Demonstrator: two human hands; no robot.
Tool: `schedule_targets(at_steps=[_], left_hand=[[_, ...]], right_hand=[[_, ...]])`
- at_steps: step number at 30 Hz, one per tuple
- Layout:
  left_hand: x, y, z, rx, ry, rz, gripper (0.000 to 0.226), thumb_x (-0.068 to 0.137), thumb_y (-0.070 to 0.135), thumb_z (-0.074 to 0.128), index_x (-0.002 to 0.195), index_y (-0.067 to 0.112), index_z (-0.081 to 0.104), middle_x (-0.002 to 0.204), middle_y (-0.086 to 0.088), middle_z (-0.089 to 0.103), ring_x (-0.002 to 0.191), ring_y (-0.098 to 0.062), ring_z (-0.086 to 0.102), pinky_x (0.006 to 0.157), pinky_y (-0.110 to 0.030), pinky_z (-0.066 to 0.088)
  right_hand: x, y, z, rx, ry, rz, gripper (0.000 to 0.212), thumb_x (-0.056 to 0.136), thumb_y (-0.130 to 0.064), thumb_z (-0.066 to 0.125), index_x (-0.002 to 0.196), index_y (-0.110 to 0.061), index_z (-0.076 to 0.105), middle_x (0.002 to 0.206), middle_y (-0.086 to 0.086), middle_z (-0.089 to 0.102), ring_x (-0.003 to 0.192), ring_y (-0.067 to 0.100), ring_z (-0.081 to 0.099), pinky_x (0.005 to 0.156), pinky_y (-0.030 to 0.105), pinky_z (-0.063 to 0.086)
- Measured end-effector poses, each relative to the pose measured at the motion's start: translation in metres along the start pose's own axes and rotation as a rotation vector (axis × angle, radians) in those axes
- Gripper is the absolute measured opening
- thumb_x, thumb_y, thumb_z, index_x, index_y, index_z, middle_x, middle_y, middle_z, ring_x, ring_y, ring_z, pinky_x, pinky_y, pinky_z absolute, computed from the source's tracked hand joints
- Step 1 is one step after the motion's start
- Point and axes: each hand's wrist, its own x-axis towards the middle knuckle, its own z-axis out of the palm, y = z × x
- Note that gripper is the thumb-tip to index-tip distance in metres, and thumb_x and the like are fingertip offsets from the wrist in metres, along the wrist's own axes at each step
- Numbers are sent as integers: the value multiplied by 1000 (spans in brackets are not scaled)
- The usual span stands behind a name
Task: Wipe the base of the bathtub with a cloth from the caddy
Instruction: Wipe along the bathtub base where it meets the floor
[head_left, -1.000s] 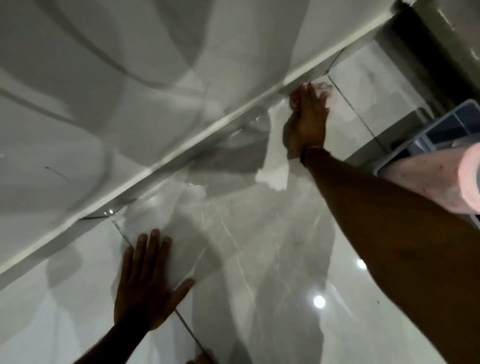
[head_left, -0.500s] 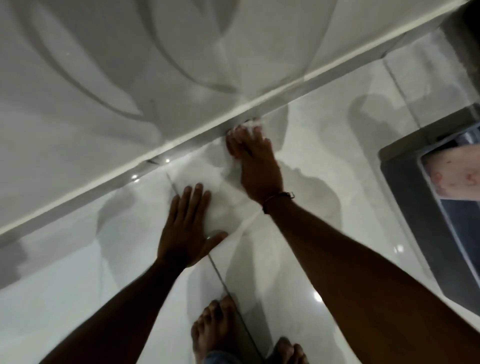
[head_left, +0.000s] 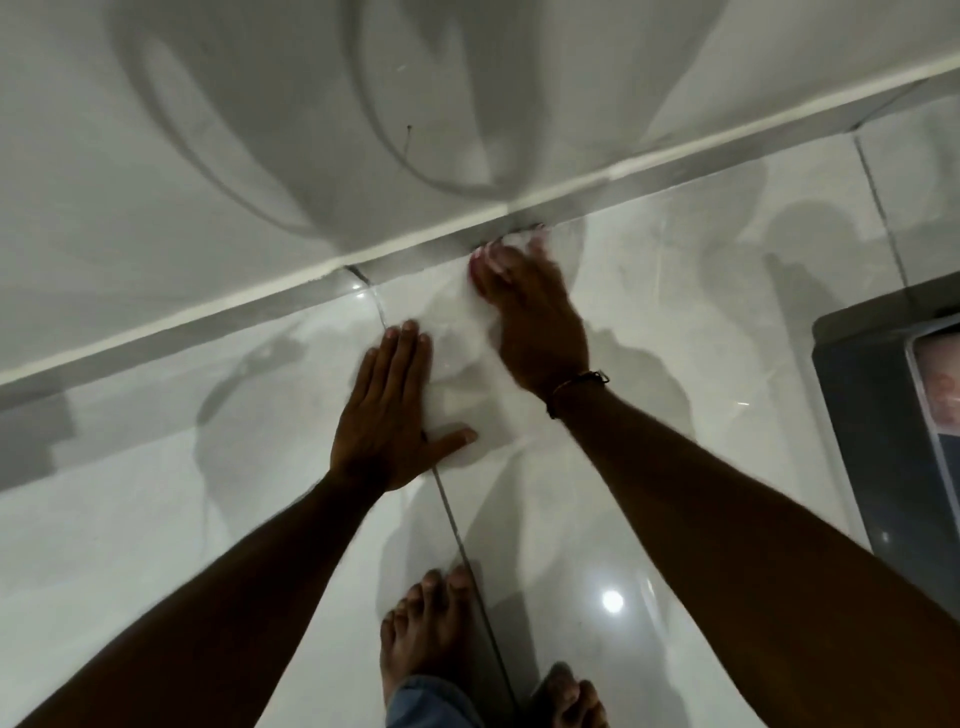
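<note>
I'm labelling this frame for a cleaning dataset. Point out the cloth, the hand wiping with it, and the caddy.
cloth (head_left: 519, 240), head view, white edge past the fingertips
right hand (head_left: 530, 317), head view, back of the hand
caddy (head_left: 878, 415), head view, dark near wall

- You have no text, label, brand, number or sign to read anywhere in this view
- The caddy (head_left: 883, 415) at your right edge shows a pinkish patch with red marks, but it is too blurred for you to make out any letters
</note>
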Motion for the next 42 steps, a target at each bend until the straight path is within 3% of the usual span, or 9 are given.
schedule_targets(at_steps=[3, 7, 12, 17, 22, 26, 31, 37, 42], left_hand=[[5, 5, 1, 18, 21, -33, 123, 86, 91, 42, 169, 8, 5, 178, -14, 1, 166, -31, -3, 135, -47, 4], [5, 7, 4, 38, 31, -67, 121, 87, 89, 44, 169, 8, 6, 179, -14, 1, 166, -29, -4, 135, -49, 5], [7, 6, 7, 64, 20, -92, 120, 86, 89, 44, 169, 9, 7, 179, -12, -1, 166, -27, -7, 134, -42, -6], [8, 4, 9, 76, -14, -98, 121, 86, 90, 43, 169, 13, 0, 179, -7, -11, 166, -26, -9, 133, -38, -13], [10, 9, 4, 73, -36, -100, 121, 85, 92, 39, 169, 11, 4, 179, -7, -11, 166, -26, -10, 134, -40, -8], [8, 11, 1, 71, -33, -87, 122, 85, 92, 36, 168, 8, 7, 178, -10, -7, 166, -26, -10, 134, -46, 1], [6, 10, -4, 90, -43, -37, 121, 87, 89, 37, 167, 2, 11, 177, -21, 1, 165, -38, -2, 133, -54, 12], [4, 3, -12, 94, -103, -7, 121, 88, 88, 41, 168, 4, 6, 176, -20, -2, 164, -39, -5, 133, -53, 11], [5, 4, -11, 49, -103, -38, 123, 88, 89, 42, 168, 4, 1, 176, -19, -9, 164, -34, -11, 134, -46, 1]], right_hand=[[7, 58, -25, -7, 9, 170, 45, 106, -18, 49, 147, -32, 57, 161, -21, 45, 157, 23, 32, 130, 47, 27], [16, 141, -64, -47, 12, 313, 56, 99, -4, 46, 151, -23, 54, 161, 12, 47, 156, 42, 32, 129, 53, 26], [41, 228, -100, -68, 19, 579, 55, 107, -11, 37, 160, -23, 35, 173, 7, 26, 163, 38, 10, 133, 61, 9], [57, 273, -121, -14, 45, 764, 64, 101, -10, 39, 163, -19, 25, 174, 12, 20, 162, 44, 9, 133, 61, 5], [48, 205, -99, 134, 143, 727, 44, 99, -4, 44, 140, -11, 61, 150, 21, 57, 145, 44, 47, 126, 58, 32], [18, 101, -59, 178, 38, 515, 54, 99, -3, 49, 151, -16, 54, 164, 11, 46, 158, 41, 31, 130, 56, 21], [-3, -33, -9, 274, -103, 247, 67, 92, 1, 38, 153, -22, 51, 165, 3, 46, 160, 39, 25, 130, 58, 25], [-9, -61, 9, 157, -180, -61, 56, 103, -7, 46, 155, -27, 49, 166, -3, 44, 161, 36, 25, 131, 53, 25], [-7, -51, 4, 162, -141, 254, 73, 96, 3, 42, 161, -31, 37, 174, -5, 26, 165, 34, 9, 132, 58, 21]])
